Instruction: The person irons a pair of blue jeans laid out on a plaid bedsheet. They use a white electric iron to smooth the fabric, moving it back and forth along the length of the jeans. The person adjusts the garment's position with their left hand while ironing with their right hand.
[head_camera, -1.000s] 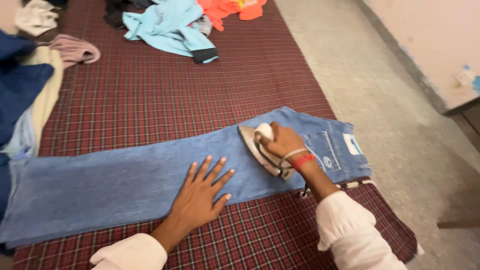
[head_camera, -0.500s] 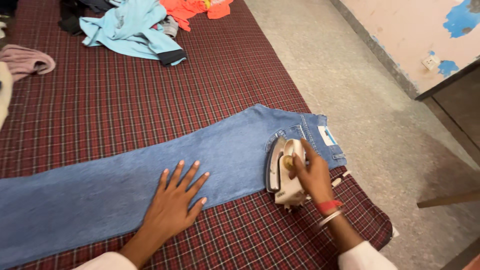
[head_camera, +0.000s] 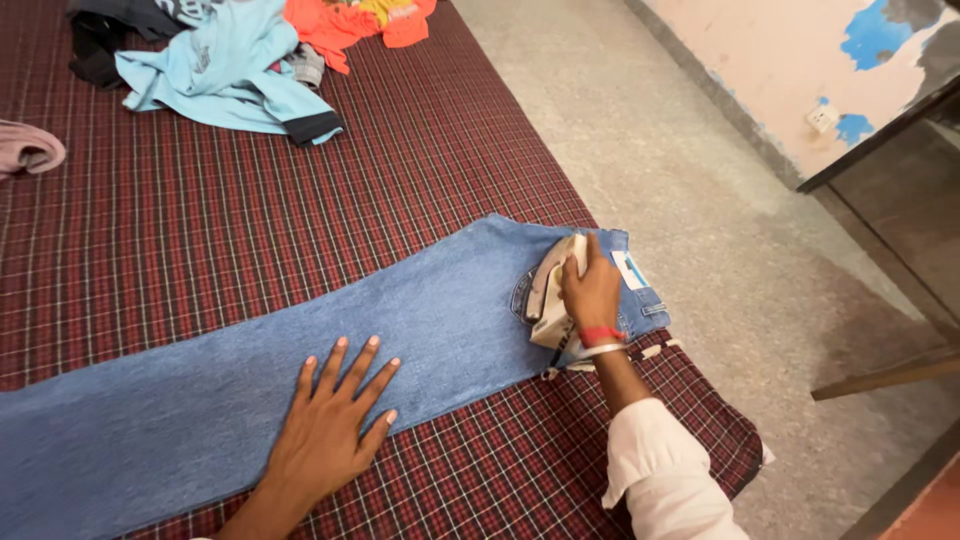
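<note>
Right hand: the right hand (head_camera: 592, 292) is closed around the handle of the iron (head_camera: 550, 295), its grip wrapped tight, with a red band and a pale bangle at the wrist.
Iron: a pale, worn iron stands tipped up on its edge on the waist end of the jeans (head_camera: 300, 370), at about 3 o'clock from the left hand.
Left hand: the left hand (head_camera: 330, 420) lies flat on the leg of the jeans, fingers spread wide, gripping nothing, pointing toward 1 o'clock.
Jeans: blue denim stretched across the checked cloth (head_camera: 300, 200) from 8 o'clock to 2 o'clock; the leg end is cut off at the left edge.
Label: a small white and blue rectangular patch (head_camera: 630, 270) sits on the waistband, just beside the right hand at its 2 o'clock.
Clothes pile: a light blue top (head_camera: 220, 80) and an orange garment (head_camera: 340, 25) lie at 11 o'clock, partly cut off at the top edge.
Wall: a white socket plate (head_camera: 823, 117) sits at 2 o'clock among blue patches of peeled paint.
Hard to see: the iron's underside is mostly hidden behind the hand.
</note>
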